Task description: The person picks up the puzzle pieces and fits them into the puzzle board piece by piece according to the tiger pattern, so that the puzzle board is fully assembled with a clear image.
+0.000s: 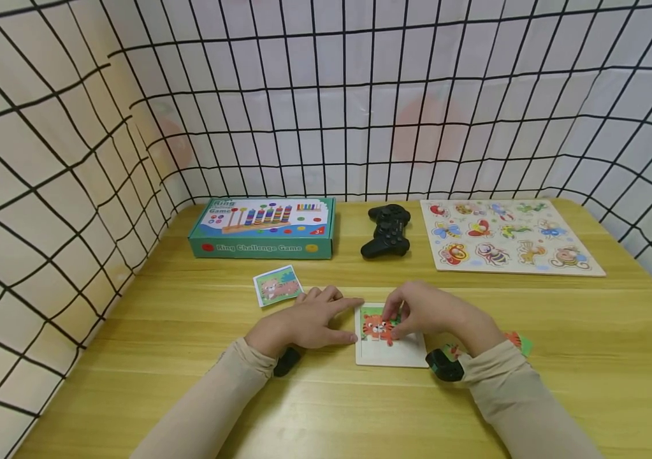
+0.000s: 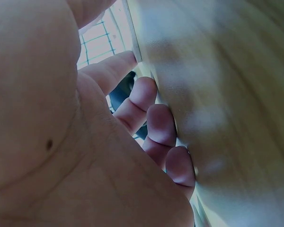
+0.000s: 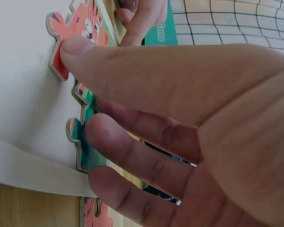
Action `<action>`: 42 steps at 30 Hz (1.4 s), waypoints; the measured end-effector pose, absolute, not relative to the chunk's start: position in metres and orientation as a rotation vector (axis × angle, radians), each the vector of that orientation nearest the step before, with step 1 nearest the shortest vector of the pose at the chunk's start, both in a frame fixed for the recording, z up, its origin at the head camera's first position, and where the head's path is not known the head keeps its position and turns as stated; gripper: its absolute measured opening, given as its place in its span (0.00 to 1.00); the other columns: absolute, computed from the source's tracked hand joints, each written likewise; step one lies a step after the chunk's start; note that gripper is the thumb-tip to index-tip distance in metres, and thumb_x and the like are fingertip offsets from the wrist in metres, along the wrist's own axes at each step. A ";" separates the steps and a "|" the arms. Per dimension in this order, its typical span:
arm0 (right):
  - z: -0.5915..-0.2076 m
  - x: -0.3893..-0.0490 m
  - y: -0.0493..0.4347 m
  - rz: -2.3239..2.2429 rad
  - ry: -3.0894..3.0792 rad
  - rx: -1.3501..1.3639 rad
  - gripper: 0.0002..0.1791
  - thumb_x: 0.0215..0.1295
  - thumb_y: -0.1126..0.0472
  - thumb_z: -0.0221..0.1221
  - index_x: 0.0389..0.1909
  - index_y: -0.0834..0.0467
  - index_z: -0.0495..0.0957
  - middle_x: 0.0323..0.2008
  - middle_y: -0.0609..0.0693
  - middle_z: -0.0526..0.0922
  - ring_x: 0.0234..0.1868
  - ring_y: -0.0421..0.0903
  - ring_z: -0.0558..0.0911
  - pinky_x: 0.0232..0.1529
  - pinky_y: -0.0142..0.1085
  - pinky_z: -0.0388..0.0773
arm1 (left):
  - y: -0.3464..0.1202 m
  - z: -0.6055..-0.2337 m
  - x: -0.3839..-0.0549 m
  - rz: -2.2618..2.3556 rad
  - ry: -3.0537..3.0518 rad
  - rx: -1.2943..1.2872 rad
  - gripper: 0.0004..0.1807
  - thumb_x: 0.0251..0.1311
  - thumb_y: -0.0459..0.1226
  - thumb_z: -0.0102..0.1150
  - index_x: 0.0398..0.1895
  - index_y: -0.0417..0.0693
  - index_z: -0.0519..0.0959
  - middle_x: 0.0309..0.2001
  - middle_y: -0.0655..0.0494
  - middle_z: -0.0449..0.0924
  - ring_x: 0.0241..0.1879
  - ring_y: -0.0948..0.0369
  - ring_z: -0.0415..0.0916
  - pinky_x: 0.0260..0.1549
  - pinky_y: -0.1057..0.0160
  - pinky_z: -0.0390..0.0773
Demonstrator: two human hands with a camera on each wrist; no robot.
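Tiger puzzle [image 1: 380,326] looks maybe a third done in the white tray [image 1: 394,357] mid-table, right hand [image 1: 429,315] pinching a piece into the top row, left hand [image 1: 303,322] flat bracing the tray edge, spare pieces [image 1: 517,342] waiting beside it.

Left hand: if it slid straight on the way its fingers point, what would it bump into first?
The left hand points right along the table. Its fingertips already lie at the left edge of the white puzzle tray, so it would probably meet that first, then the tiger pieces.
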State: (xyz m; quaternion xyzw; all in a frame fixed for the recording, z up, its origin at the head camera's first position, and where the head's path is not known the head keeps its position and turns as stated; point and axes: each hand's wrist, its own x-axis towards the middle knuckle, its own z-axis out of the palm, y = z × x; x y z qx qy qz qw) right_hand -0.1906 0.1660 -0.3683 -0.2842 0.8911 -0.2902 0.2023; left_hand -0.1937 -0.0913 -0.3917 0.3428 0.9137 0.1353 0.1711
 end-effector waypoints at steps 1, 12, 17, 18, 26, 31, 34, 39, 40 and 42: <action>-0.368 -0.190 0.166 -0.809 2.489 -0.784 0.08 0.56 0.67 0.74 0.35 0.55 0.86 0.32 0.43 0.82 0.28 0.41 0.77 0.31 0.35 0.76 | -0.091 -0.392 -0.194 0.383 2.595 0.974 0.38 0.68 0.63 0.53 0.79 0.71 0.58 0.62 0.57 0.63 0.53 0.57 0.60 0.52 0.53 0.59; -0.368 -0.189 0.162 -0.784 2.491 -0.762 0.08 0.56 0.66 0.74 0.36 0.55 0.87 0.31 0.43 0.81 0.28 0.41 0.76 0.30 0.35 0.75 | -0.091 -0.392 -0.194 0.382 2.592 0.967 0.38 0.67 0.63 0.53 0.78 0.71 0.59 0.62 0.57 0.64 0.53 0.57 0.61 0.54 0.52 0.60; -0.367 -0.188 0.161 -0.779 2.500 -0.754 0.07 0.57 0.67 0.72 0.36 0.55 0.87 0.32 0.42 0.82 0.29 0.41 0.76 0.31 0.35 0.75 | -0.091 -0.392 -0.194 0.377 2.595 0.968 0.38 0.67 0.63 0.53 0.78 0.72 0.59 0.62 0.57 0.63 0.54 0.57 0.60 0.53 0.52 0.59; -0.367 -0.188 0.160 -0.780 2.502 -0.750 0.07 0.58 0.67 0.72 0.36 0.55 0.87 0.32 0.43 0.82 0.29 0.41 0.76 0.31 0.35 0.76 | -0.091 -0.393 -0.194 0.378 2.594 0.968 0.38 0.67 0.63 0.53 0.78 0.72 0.59 0.62 0.57 0.63 0.54 0.57 0.60 0.53 0.52 0.59; -0.366 -0.187 0.158 -0.749 2.519 -0.662 0.06 0.58 0.67 0.71 0.35 0.55 0.88 0.34 0.43 0.83 0.28 0.41 0.77 0.31 0.36 0.76 | -0.091 -0.392 -0.194 0.371 2.598 0.967 0.38 0.67 0.63 0.53 0.78 0.72 0.59 0.62 0.58 0.64 0.53 0.57 0.60 0.52 0.53 0.60; -0.366 -0.187 0.158 -0.748 2.514 -0.667 0.06 0.58 0.67 0.72 0.35 0.55 0.88 0.34 0.43 0.83 0.28 0.41 0.77 0.31 0.36 0.76 | -0.091 -0.392 -0.193 0.378 2.596 0.964 0.38 0.67 0.63 0.53 0.78 0.71 0.59 0.61 0.58 0.63 0.52 0.58 0.60 0.52 0.54 0.59; -0.366 -0.188 0.163 -0.781 2.501 -0.698 0.05 0.58 0.65 0.72 0.36 0.54 0.88 0.34 0.43 0.84 0.29 0.41 0.78 0.32 0.37 0.77 | -0.091 -0.392 -0.194 0.382 2.592 0.964 0.38 0.67 0.63 0.53 0.78 0.71 0.59 0.62 0.58 0.63 0.53 0.57 0.60 0.52 0.54 0.59; -0.358 -0.190 0.180 -0.832 2.498 -0.677 0.08 0.61 0.60 0.71 0.41 0.55 0.87 0.37 0.44 0.83 0.34 0.43 0.78 0.37 0.39 0.76 | -0.091 -0.393 -0.194 0.381 2.595 0.967 0.38 0.67 0.63 0.53 0.78 0.71 0.58 0.62 0.58 0.63 0.53 0.57 0.60 0.53 0.53 0.59; -0.356 -0.190 0.185 -0.841 2.503 -0.664 0.09 0.62 0.60 0.70 0.42 0.55 0.87 0.37 0.45 0.83 0.35 0.44 0.78 0.37 0.40 0.76 | -0.091 -0.393 -0.194 0.380 2.596 0.968 0.38 0.67 0.63 0.54 0.78 0.71 0.58 0.62 0.58 0.63 0.53 0.57 0.60 0.52 0.54 0.59; -0.352 -0.191 0.194 -0.862 2.513 -0.655 0.10 0.64 0.61 0.69 0.45 0.58 0.86 0.39 0.46 0.83 0.36 0.44 0.79 0.37 0.40 0.76 | -0.091 -0.393 -0.194 0.384 2.596 0.968 0.38 0.67 0.62 0.54 0.78 0.71 0.59 0.61 0.58 0.64 0.52 0.57 0.60 0.52 0.54 0.59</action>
